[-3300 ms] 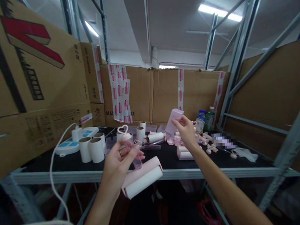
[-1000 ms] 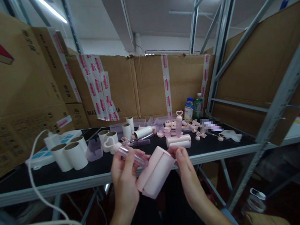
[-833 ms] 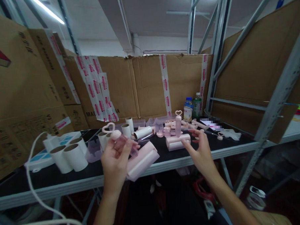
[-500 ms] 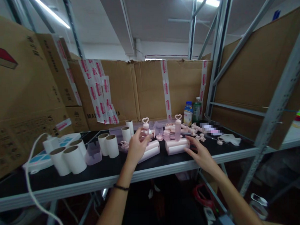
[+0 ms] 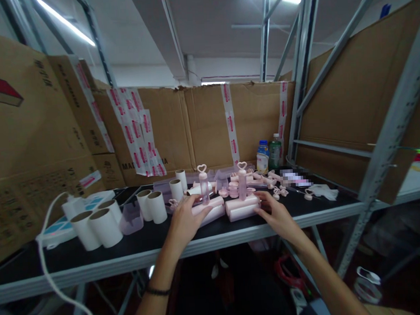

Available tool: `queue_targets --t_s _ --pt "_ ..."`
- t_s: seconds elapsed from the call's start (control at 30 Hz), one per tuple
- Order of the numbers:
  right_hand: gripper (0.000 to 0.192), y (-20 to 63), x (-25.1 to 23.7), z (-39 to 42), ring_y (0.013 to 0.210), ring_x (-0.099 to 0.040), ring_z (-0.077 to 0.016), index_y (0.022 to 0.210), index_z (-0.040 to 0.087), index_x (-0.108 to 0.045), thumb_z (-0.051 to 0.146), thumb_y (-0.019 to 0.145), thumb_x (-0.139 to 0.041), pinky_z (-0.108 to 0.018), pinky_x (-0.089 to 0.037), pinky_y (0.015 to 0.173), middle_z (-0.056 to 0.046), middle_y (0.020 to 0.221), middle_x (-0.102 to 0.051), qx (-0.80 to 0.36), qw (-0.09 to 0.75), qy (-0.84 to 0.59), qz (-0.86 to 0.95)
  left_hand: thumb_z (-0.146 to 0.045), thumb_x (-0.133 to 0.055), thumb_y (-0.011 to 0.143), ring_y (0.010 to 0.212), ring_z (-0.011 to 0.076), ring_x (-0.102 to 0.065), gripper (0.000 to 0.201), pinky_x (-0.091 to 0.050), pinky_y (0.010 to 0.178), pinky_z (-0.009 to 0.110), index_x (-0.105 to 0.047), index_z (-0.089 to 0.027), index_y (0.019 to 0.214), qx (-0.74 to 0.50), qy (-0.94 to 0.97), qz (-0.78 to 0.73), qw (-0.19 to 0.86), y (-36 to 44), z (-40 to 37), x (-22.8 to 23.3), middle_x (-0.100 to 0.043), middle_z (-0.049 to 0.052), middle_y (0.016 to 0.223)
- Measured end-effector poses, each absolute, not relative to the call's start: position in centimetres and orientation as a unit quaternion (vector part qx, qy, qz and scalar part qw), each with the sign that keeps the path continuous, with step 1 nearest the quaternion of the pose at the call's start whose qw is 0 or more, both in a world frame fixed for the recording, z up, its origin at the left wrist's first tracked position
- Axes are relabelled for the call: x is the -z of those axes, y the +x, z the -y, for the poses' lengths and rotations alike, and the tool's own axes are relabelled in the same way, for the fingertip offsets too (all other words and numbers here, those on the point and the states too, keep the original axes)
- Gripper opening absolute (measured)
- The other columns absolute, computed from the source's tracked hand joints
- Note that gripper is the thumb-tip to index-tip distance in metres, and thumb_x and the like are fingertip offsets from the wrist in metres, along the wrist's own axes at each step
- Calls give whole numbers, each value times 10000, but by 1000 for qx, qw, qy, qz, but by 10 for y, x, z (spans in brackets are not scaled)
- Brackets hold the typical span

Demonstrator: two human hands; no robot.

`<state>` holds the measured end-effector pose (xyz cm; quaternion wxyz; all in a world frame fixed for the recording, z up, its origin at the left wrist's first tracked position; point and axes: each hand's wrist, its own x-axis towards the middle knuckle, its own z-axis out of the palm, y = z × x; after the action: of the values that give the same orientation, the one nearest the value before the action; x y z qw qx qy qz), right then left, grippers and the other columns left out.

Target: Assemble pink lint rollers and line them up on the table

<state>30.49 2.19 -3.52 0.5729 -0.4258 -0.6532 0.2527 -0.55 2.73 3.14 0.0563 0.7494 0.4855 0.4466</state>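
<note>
Two pink lint rollers are seen lying side by side on the black bench (image 5: 137, 246), handles upright. The left roller (image 5: 208, 208) is covered at its near end by the left hand (image 5: 185, 220), fingers curled over it, apparently gripping. The right roller (image 5: 242, 208) is touched by the right hand (image 5: 277, 215), fingers spread and loose. White paper rolls (image 5: 94, 227) stand well to the left; two bottles (image 5: 269, 154) are placed behind, against the cardboard wall (image 5: 201, 125).

two pale pink plastic lint rollers (image 5: 212, 208) (image 5: 243, 208) lying side by side on the black tabletop, clear heart-topped handles (image 5: 204, 185) sticking straight up
</note>
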Motion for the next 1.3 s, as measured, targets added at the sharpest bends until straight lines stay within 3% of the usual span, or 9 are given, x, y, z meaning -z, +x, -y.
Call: queue_targets --t_s 0.2,0.47,0.8,0.97,1.07,1.17,1.3 --pt "458 319 38 -27 1048 -729 -290 1268 250 -652 371 834 -733 -494 -557 977 -87 1219 -754 -219 581 -449 643 -324 -798 785 1185 371 -651 381 -470 1045 518 -727 -197 1137 -412 761 -499 52 -26 -14 -24 -722 147 1244" --pt "463 317 40 -27 1088 -722 -302 1300 251 -643 366 856 -706 -506 -574 969 -93 1269 -740 -203 577 -459 644 -230 -769 805 1166 325 -694 381 -523 1029 463 -752 -203 1184 -404 780 -470 91 -24 -24 -19 -748 130 1252" --pt "505 313 48 -32 1180 -693 -316 1349 252 -629 410 873 -690 -512 -574 997 -104 1364 -700 -189 581 -466 640 -221 -756 830 1239 325 -673 437 -499 1093 489 -735 -213 1267 -415 781 -459 79 -17 -28 -11 -730 135 1319" --pt "534 310 52 -34 1127 -714 -325 1392 244 -607 436 899 -679 -538 -569 995 -126 1344 -705 -178 575 -477 640 -211 -781 801 1241 319 -669 457 -503 1091 474 -736 -200 1255 -422 775 -468 53 -16 -34 -10 -727 136 1304" --pt "558 309 51 -34 1123 -724 -319 1428 258 -588 442 909 -680 -532 -573 997 -120 1322 -721 -173 572 -480 642 -277 -778 818 1198 293 -686 431 -565 981 403 -730 -215 1242 -431 763 -480 31 -20 -33 -16 -720 117 1295" --pt "600 313 48 -33 1195 -701 -318 1466 257 -557 468 918 -680 -516 -569 1018 -128 1334 -716 -156 580 -484 637 -419 -673 925 984 242 -725 381 -579 837 340 -695 -208 1241 -459 715 -526 -9 -32 -25 -27 -731 104 1181" --pt "542 332 43 -35 1229 -676 -326 1396 232 -603 514 935 -649 -498 -567 1012 -154 1350 -702 -103 598 -506 613 -536 -547 979 879 313 -694 468 -528 847 434 -605 -167 1262 -489 575 -649 -100 -55 -14 -43 -718 117 949"
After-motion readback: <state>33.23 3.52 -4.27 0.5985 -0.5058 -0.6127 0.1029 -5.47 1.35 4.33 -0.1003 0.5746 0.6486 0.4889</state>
